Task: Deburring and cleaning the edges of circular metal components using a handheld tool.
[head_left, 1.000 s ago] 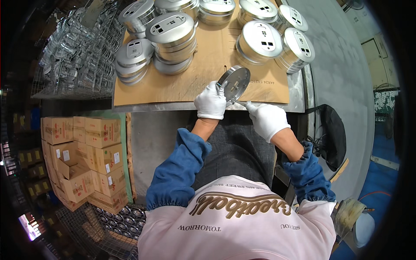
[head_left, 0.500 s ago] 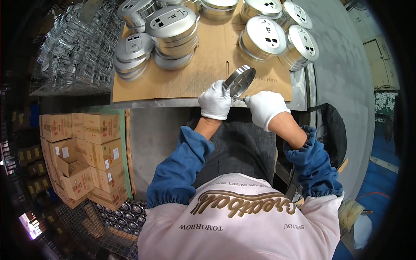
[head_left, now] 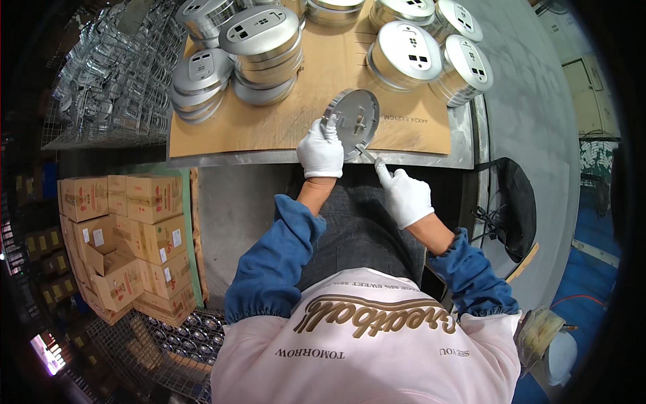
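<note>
My left hand [head_left: 321, 153], in a white glove, grips a round grey metal cover [head_left: 360, 111] by its left rim. The cover stands tilted over the front edge of the table, its hollow side with small cutouts showing. In my right hand [head_left: 407, 197], also gloved, is a slim metal hand tool [head_left: 366, 155], its exact kind unclear. The tool's tip meets the cover's lower rim, and my index finger stretches along its shaft. Beyond my hands, similar silver covers stand in stacks, one at left [head_left: 261, 34] and one at right [head_left: 409, 52].
A brown cardboard sheet [head_left: 269, 131] lies on the metal-edged table [head_left: 431, 159]. At far left is a heap of wire-like metal parts [head_left: 114, 81]. Cardboard boxes [head_left: 155, 236] are piled left of me, beside a wire basket [head_left: 182, 343]. A black bag [head_left: 517, 209] hangs at right.
The cover has turned from nearly edge-on to show its hollow side. My right hand has drawn back toward me with the tool, and my left hand has shifted slightly left.
</note>
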Tool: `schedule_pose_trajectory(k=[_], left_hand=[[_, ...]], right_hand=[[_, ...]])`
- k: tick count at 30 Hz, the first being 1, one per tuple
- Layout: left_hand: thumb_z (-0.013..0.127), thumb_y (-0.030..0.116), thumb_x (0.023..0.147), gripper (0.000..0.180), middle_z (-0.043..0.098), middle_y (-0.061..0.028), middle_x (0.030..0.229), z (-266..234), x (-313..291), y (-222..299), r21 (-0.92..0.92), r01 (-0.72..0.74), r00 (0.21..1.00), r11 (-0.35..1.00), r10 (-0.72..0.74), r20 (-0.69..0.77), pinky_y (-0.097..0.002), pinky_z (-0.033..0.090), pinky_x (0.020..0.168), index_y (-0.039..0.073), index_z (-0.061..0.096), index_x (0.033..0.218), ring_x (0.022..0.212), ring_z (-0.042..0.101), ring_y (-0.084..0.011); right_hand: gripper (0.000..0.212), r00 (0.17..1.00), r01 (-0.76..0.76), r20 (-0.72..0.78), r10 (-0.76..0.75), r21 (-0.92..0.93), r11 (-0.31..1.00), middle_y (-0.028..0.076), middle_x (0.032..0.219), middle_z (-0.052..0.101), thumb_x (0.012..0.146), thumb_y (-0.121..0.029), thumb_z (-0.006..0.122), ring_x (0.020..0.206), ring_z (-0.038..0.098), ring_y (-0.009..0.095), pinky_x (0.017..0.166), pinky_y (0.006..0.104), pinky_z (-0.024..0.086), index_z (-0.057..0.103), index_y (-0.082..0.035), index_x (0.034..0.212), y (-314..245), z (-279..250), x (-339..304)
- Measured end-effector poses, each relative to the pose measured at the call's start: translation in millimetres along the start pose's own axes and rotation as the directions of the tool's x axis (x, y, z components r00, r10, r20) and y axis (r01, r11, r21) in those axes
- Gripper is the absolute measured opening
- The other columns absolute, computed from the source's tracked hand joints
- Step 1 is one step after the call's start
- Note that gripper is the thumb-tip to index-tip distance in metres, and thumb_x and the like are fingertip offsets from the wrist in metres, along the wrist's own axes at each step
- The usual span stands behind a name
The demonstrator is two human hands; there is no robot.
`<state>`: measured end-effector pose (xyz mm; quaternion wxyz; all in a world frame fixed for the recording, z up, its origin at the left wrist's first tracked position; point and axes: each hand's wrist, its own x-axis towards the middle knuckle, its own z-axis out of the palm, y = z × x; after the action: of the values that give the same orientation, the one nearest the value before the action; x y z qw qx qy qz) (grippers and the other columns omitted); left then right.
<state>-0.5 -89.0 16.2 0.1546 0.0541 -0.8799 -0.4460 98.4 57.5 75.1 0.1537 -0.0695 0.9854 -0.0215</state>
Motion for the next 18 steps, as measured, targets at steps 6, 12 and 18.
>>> schedule_pose_trajectory(k=[6,12,18], left_hand=[[0.053,0.035,0.090,0.029,0.058,-0.0145,0.058,0.4,-4.7,-5.3,-0.052,0.047,0.999,0.998,-0.047,0.015,-0.0448,0.044,0.051,0.009,0.060,0.080,0.056,0.058,-0.0361],[0.056,0.032,0.090,0.029,0.056,-0.0093,0.056,0.3,-8.3,-5.8,0.022,-0.110,0.993,0.994,0.111,-0.040,-0.0353,0.044,0.049,0.006,0.058,0.078,0.051,0.058,-0.0270],[0.060,0.031,0.087,0.022,0.060,-0.0113,0.064,1.1,-10.3,-7.0,0.042,-0.155,0.987,0.987,0.157,-0.046,-0.0377,0.046,0.052,0.009,0.061,0.085,0.057,0.060,-0.0305]], right_hand=[[0.039,0.989,0.052,-0.145,-0.028,0.166,0.985,0.011,0.070,0.057,0.083,-0.016,0.053,0.060,0.060,0.030,0.053,0.0412,0.047,0.053,-0.019,0.122,17.5,0.3,3.2],[0.028,0.993,0.101,-0.071,-0.097,0.047,0.994,0.011,0.070,0.061,0.081,-0.013,0.054,0.065,0.061,0.030,0.055,0.0412,0.047,0.061,-0.017,0.108,14.5,-40.6,11.2],[0.017,0.984,0.172,-0.043,-0.173,-0.027,0.985,0.012,0.068,0.061,0.076,-0.010,0.056,0.065,0.062,0.031,0.055,0.0416,0.048,0.059,-0.012,0.093,13.0,-47.9,19.7]])
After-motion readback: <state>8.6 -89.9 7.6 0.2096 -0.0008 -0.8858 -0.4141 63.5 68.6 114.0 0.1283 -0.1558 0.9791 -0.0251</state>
